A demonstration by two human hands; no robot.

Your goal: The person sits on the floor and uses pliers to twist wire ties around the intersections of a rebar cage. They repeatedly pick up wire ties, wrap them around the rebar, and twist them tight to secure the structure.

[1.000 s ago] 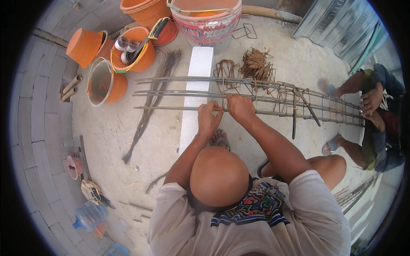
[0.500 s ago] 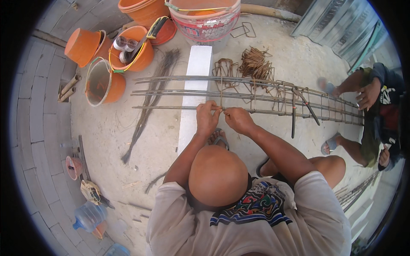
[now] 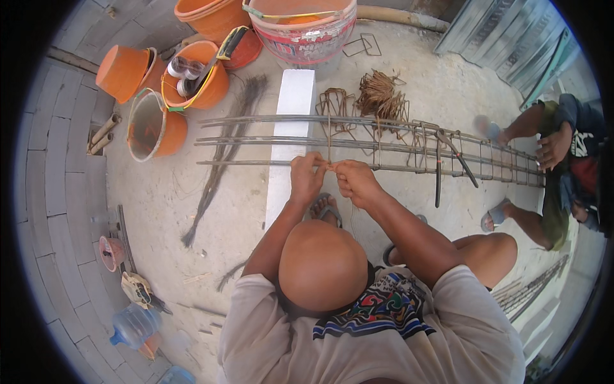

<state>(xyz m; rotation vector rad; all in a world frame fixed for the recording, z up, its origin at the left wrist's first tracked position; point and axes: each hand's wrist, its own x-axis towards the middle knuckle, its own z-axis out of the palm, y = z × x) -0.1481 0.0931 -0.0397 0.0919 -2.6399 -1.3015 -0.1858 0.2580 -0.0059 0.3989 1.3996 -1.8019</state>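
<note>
1. Nearest, the right hand (image 3: pixel 355 182) has its fingers curled in and thumb and forefinger pinched. It seems to hold a thin wire (image 3: pixel 353 208), which trails down below it; the wire is too fine to be sure of.
2. The left hand (image 3: pixel 308 176) is closed around the near rod (image 3: pixel 243 162), just left of the upright ring (image 3: pixel 329 137). Its fingertips almost meet the right hand's; whether they pinch anything else is hidden.
3. A second ago the right hand lay higher, over the rods right of the ring. It has come nearer, down to the ring's near corner, and the trailing wire now shows. That suggests the work has settled on this one joint.
4. The metal frame (image 3: pixel 424 148) stretches left to right beyond the hands, its loose rod ends crossing the white block (image 3: pixel 283 182). Rings stand closer together toward the right, so the left end looks the less finished.
5. The pliers (image 3: pixel 439 176) rest on the frame to the right, not in either hand.
6. At far right, a co-worker's hand (image 3: pixel 555 147) hangs near the frame's end.
7. Farther off lies a pile of rusty rings (image 3: pixel 382 95), with a red-and-white bucket (image 3: pixel 304 41) beyond.
</note>
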